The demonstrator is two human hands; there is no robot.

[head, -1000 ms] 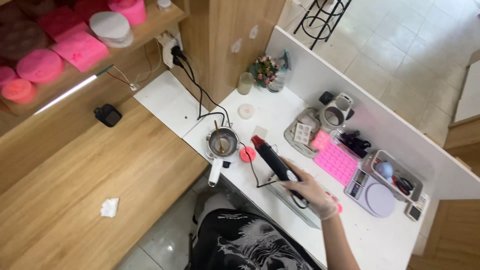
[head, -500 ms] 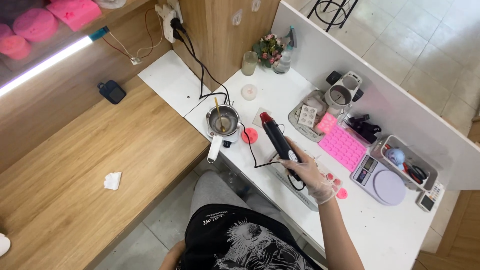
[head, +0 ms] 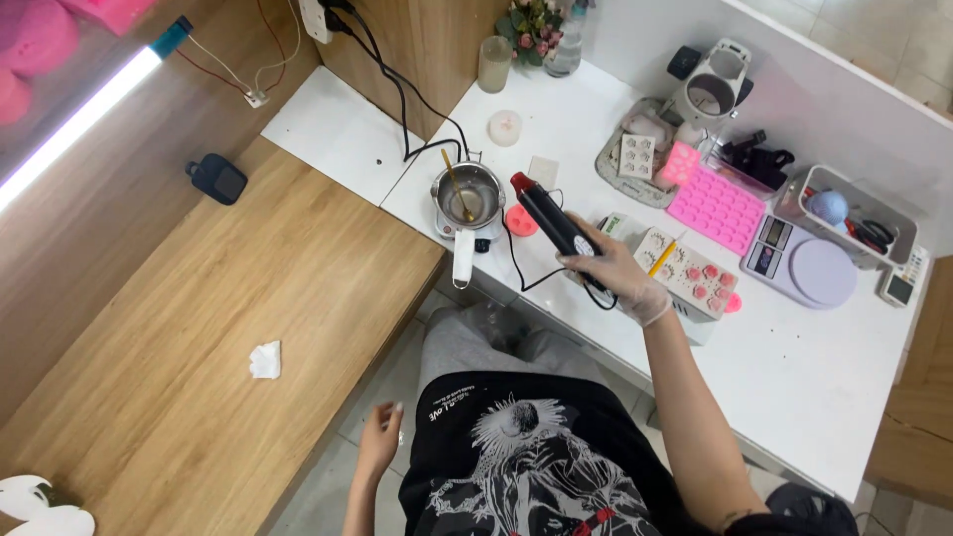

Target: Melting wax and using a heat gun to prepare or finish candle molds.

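My right hand (head: 615, 279), in a thin clear glove, grips the handle of a black heat gun (head: 551, 218) with a red nozzle that points toward a small metal pot (head: 467, 196). A stick stands in the pot, and a pink round piece (head: 522, 221) lies beside it. Just right of my hand sits a white mould (head: 688, 275) with pink-filled cavities and a yellow stick across it. My left hand (head: 378, 445) hangs bare and loose beside my hip above the floor, holding nothing.
On the white table (head: 794, 377) are a pink silicone mould (head: 717, 207), a lilac kitchen scale (head: 806, 265), a grey bin (head: 856, 216), a grey tray (head: 635, 159) and a white cup holder (head: 713, 91). A wooden bench (head: 199, 328) with crumpled tissue (head: 265, 359) lies to the left.
The view has shifted and tilted down. My right hand with the heat gun has drawn slightly back off the white mould, which now shows. My left hand has come into view by my hip.
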